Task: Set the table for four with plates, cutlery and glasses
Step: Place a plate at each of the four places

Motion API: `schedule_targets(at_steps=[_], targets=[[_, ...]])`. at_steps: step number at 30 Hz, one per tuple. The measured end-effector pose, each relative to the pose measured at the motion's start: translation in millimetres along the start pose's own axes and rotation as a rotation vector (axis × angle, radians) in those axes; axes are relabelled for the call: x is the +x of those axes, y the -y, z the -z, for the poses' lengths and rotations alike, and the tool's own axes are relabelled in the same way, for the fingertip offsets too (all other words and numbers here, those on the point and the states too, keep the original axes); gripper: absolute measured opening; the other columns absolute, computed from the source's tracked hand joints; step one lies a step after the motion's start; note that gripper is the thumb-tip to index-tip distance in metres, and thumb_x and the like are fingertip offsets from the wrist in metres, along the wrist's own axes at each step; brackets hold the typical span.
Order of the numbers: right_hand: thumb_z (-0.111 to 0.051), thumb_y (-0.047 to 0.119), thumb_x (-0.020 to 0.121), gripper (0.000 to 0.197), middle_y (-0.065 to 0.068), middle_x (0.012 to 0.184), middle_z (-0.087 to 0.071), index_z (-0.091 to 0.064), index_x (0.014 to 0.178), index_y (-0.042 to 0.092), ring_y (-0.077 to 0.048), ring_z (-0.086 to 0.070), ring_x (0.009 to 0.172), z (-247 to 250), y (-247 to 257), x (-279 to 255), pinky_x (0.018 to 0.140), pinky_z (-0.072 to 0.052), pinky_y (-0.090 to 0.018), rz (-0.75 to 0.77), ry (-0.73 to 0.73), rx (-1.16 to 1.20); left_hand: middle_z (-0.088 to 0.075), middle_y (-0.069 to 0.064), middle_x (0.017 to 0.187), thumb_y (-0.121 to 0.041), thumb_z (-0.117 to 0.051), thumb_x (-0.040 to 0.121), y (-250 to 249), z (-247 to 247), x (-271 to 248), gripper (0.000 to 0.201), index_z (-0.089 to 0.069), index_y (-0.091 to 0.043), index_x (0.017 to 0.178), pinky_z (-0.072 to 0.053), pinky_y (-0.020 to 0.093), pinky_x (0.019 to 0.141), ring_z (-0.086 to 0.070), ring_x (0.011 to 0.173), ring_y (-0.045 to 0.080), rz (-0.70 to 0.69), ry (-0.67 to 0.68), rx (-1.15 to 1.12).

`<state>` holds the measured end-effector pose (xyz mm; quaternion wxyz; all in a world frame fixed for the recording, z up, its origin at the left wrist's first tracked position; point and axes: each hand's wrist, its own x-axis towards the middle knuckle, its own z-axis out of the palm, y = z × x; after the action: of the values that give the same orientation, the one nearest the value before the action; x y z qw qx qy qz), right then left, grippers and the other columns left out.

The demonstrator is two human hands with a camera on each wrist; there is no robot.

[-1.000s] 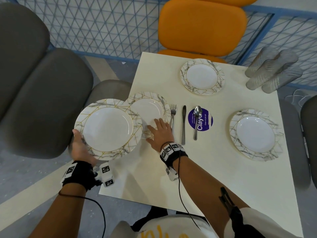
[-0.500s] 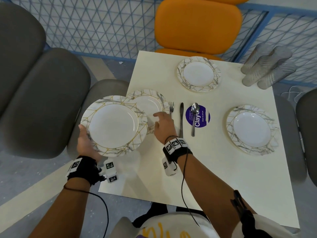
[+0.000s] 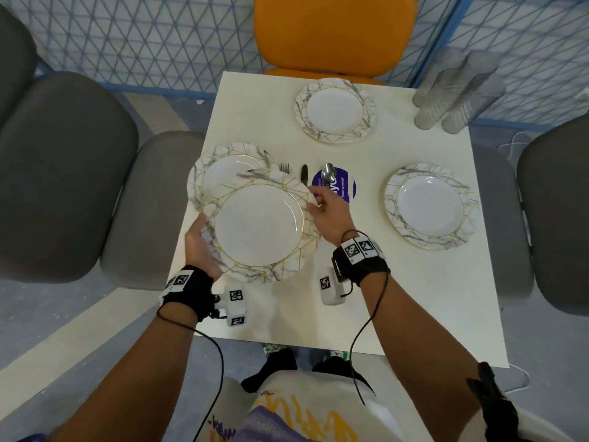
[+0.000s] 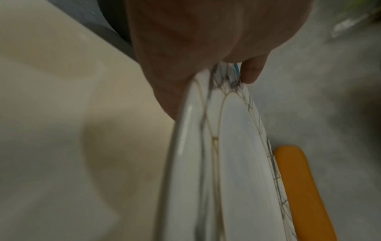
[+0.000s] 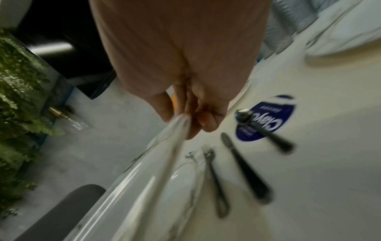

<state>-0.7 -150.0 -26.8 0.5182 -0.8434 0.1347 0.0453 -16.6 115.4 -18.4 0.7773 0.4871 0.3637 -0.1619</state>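
I hold a marbled white plate (image 3: 259,228) above the table's near left part, partly covering a second plate (image 3: 220,169) that lies on the table. My left hand (image 3: 199,240) grips its left rim (image 4: 224,78). My right hand (image 3: 328,215) pinches the right rim (image 5: 181,120). A fork (image 3: 284,167), a knife (image 3: 304,177) and a spoon (image 3: 328,175) lie just right of the plates; their handles are hidden in the head view. Two more plates sit at the far side (image 3: 334,110) and the right side (image 3: 430,205). Several glasses (image 3: 455,94) stand at the far right corner.
The white table (image 3: 366,298) has a purple round sticker (image 3: 342,186) under the spoon. An orange chair (image 3: 334,30) stands at the far side, grey chairs at the left (image 3: 60,173) and right (image 3: 554,212). A blue mesh fence runs behind.
The held plate has moved right, from over the left chair to over the table and the lying plate. My right hand has left the lying plate and taken the held plate's right rim.
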Motion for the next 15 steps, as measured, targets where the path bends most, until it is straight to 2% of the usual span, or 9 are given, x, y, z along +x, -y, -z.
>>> schedule_targets(at_steps=[2, 4, 6, 8, 10, 12, 15], targets=[[-0.065, 0.015, 0.095, 0.037, -0.001, 0.1, -0.059, -0.06, 0.132, 0.015, -0.016, -0.057, 0.088, 18, -24, -14, 0.084, -0.052, -0.028, -0.073, -0.023, -0.029, -0.076, 0.002, 0.109, -0.055, -0.049, 0.103, 19, -14, 1, 0.042, -0.072, -0.023, 0.119, -0.054, 0.04, 0.094, -0.071, 0.1, 0.025, 0.034, -0.049, 0.162], [-0.065, 0.016, 0.095, 0.037, -0.001, 0.102, -0.059, -0.059, 0.132, 0.017, -0.018, -0.058, 0.09, 35, -48, -30, 0.078, -0.053, -0.027, -0.141, -0.037, -0.027, -0.071, 0.001, 0.101, -0.043, -0.053, 0.104, 41, -21, 7, 0.028, -0.068, -0.02, 0.108, -0.052, 0.038, 0.087, -0.067, 0.096, 0.027, -0.022, -0.104, 0.38], [-0.064, 0.015, 0.095, 0.037, -0.002, 0.104, -0.059, -0.058, 0.132, 0.018, -0.018, -0.057, 0.092, 50, -69, -47, 0.08, -0.051, -0.027, -0.186, -0.039, -0.043, -0.068, 0.007, 0.105, -0.029, -0.056, 0.103, 65, -24, 12, 0.019, -0.065, -0.013, 0.109, -0.052, 0.041, 0.087, -0.065, 0.102, 0.031, -0.144, -0.11, 0.607], [-0.064, 0.014, 0.095, 0.038, -0.002, 0.103, -0.059, -0.057, 0.132, 0.019, -0.018, -0.056, 0.092, 59, -86, -64, 0.082, -0.047, -0.027, -0.224, -0.04, -0.07, -0.068, 0.009, 0.113, -0.028, -0.059, 0.101, 87, -25, 13, 0.021, -0.063, -0.014, 0.116, -0.053, 0.043, 0.094, -0.065, 0.106, 0.032, -0.2, -0.102, 0.79], [-0.063, 0.011, 0.094, 0.037, -0.001, 0.096, -0.06, -0.056, 0.13, 0.018, -0.018, -0.057, 0.088, 65, -101, -78, 0.083, -0.049, -0.03, -0.24, -0.049, -0.094, -0.067, 0.007, 0.109, -0.028, -0.061, 0.1, 104, -28, 9, 0.017, -0.06, -0.021, 0.115, -0.054, 0.04, 0.09, -0.064, 0.098, 0.028, -0.208, -0.109, 0.882], [-0.063, 0.01, 0.093, 0.038, -0.001, 0.093, -0.061, -0.056, 0.129, 0.016, -0.019, -0.057, 0.086, 71, -114, -89, 0.085, -0.05, -0.032, -0.251, -0.054, -0.121, -0.067, 0.007, 0.098, -0.027, -0.063, 0.099, 118, -29, 7, 0.018, -0.057, -0.024, 0.116, -0.053, 0.035, 0.078, -0.064, 0.086, 0.027, -0.212, -0.097, 0.911], [-0.063, 0.011, 0.093, 0.036, 0.0, 0.093, -0.062, -0.054, 0.128, 0.015, -0.017, -0.058, 0.082, 78, -126, -103, 0.076, -0.045, -0.025, -0.262, -0.051, -0.123, -0.067, 0.006, 0.088, -0.027, -0.064, 0.098, 132, -30, 1, 0.02, -0.057, -0.024, 0.117, -0.05, 0.029, 0.067, -0.063, 0.078, 0.028, -0.233, -0.062, 0.978]])
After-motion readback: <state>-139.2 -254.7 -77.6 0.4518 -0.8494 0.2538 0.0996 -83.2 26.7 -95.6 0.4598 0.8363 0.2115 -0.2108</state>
